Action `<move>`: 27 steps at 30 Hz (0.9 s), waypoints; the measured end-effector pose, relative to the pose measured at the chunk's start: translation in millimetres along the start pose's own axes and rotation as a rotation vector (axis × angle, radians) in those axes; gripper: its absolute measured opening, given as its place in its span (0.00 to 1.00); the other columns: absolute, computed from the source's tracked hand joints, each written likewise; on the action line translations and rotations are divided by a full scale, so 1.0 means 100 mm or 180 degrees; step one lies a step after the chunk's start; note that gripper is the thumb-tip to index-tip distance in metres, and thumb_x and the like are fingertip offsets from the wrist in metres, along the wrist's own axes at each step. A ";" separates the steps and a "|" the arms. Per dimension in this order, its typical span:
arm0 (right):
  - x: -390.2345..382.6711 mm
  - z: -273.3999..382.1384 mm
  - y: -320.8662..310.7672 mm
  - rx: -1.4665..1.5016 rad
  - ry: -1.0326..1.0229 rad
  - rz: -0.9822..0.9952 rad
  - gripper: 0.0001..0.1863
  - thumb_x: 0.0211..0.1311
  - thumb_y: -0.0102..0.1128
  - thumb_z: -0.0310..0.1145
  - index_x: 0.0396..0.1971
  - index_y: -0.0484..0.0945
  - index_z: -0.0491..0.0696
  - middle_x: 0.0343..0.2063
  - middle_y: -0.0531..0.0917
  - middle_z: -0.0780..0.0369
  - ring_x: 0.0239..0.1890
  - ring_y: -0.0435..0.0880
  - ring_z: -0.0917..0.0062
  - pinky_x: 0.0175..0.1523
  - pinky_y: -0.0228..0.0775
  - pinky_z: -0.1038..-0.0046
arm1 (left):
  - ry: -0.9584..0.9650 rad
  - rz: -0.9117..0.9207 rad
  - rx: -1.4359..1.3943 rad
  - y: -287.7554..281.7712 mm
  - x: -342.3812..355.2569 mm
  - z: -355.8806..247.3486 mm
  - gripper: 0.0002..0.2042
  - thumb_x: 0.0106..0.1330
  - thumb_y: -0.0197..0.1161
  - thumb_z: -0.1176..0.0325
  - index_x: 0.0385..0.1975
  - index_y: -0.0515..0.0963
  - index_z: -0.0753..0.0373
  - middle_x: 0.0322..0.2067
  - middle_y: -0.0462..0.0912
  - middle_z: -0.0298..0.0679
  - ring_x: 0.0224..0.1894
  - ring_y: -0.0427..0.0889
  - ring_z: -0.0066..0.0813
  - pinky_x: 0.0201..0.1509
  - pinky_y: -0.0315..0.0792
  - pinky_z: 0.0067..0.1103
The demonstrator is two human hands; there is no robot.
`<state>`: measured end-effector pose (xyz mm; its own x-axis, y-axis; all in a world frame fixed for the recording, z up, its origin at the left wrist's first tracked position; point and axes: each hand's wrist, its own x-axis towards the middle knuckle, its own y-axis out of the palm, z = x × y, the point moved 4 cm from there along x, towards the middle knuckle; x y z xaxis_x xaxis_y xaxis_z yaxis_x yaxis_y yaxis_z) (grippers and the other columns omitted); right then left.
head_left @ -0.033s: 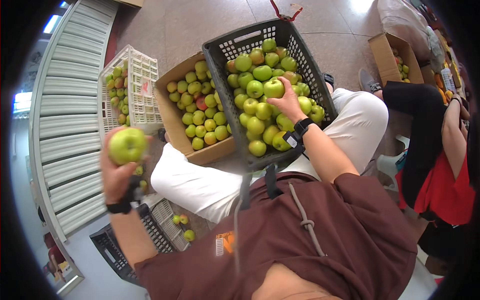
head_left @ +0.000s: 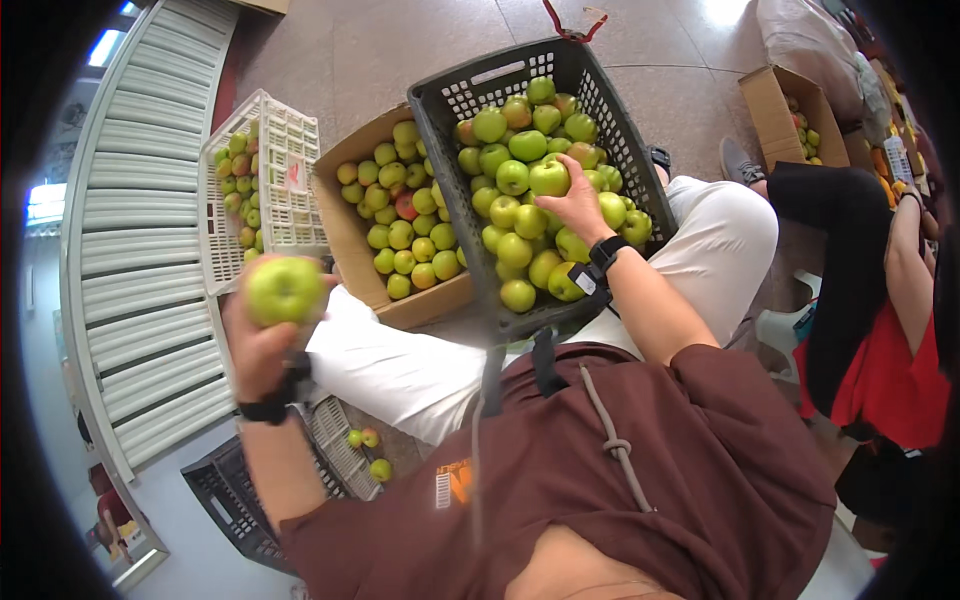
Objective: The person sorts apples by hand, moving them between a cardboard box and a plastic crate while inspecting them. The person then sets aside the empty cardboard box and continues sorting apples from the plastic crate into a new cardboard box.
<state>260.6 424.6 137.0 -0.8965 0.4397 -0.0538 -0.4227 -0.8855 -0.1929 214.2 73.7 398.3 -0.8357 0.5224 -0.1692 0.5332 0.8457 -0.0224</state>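
My left hand [head_left: 262, 350], slightly blurred, is raised on the left and closed around a green apple [head_left: 285, 291]. It is above the floor, near my left knee and short of the white crate. My right hand [head_left: 580, 208] reaches into a black plastic crate [head_left: 440, 165] and grips another green apple [head_left: 548, 179] from its right side. That crate leans against my legs and is heaped with green and blushed apples [head_left: 514, 250]. To its left, a cardboard box [head_left: 345, 240] contains yellow-green apples and a redder one.
A white slatted crate [head_left: 292, 185] with apples stands far left beside a slatted metal rack [head_left: 150, 260]. Another black crate [head_left: 225, 500] and a few loose apples [head_left: 380, 470] are lower left. A co-worker's leg [head_left: 825, 230] and a smaller apple box [head_left: 780, 110] are at right.
My left hand has moved a little right and down with its apple. My right hand keeps its hold on the apple in the crate.
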 end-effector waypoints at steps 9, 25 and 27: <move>-0.10 0.25 -0.03 -0.1776 -0.0442 -0.0269 0.30 0.47 0.65 0.38 0.52 0.67 0.46 0.44 0.74 0.52 0.42 0.76 0.68 0.43 0.70 0.69 | -0.0395 -0.0458 -0.2743 1.26 0.53 1.57 0.21 0.58 0.60 0.70 0.51 0.63 0.63 0.44 0.73 0.43 0.48 0.75 0.42 0.43 0.76 0.32; 0.49 0.50 0.17 0.0162 0.0905 0.0069 0.34 0.45 0.68 0.42 0.51 0.63 0.45 0.39 0.75 0.59 0.38 0.77 0.76 0.38 0.72 0.75 | -0.0443 -0.2122 -0.3051 0.33 0.51 2.42 0.05 0.62 0.54 0.71 0.34 0.70 0.64 0.33 0.77 0.40 0.39 0.78 0.33 0.39 0.75 0.28; 0.87 0.14 0.02 -0.0897 0.0158 -0.0081 0.37 0.42 0.69 0.43 0.52 0.65 0.42 0.41 0.77 0.55 0.41 0.78 0.70 0.45 0.71 0.72 | -0.0519 -0.2023 -0.3045 0.42 0.57 2.43 0.05 0.62 0.54 0.71 0.34 0.70 0.64 0.32 0.77 0.39 0.38 0.78 0.32 0.39 0.74 0.28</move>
<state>179.9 458.8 145.7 -0.8756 0.4741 -0.0920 -0.3852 -0.8004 -0.4593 220.7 113.0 148.2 -0.8533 0.0124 -0.5213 -0.3520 0.7238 0.5934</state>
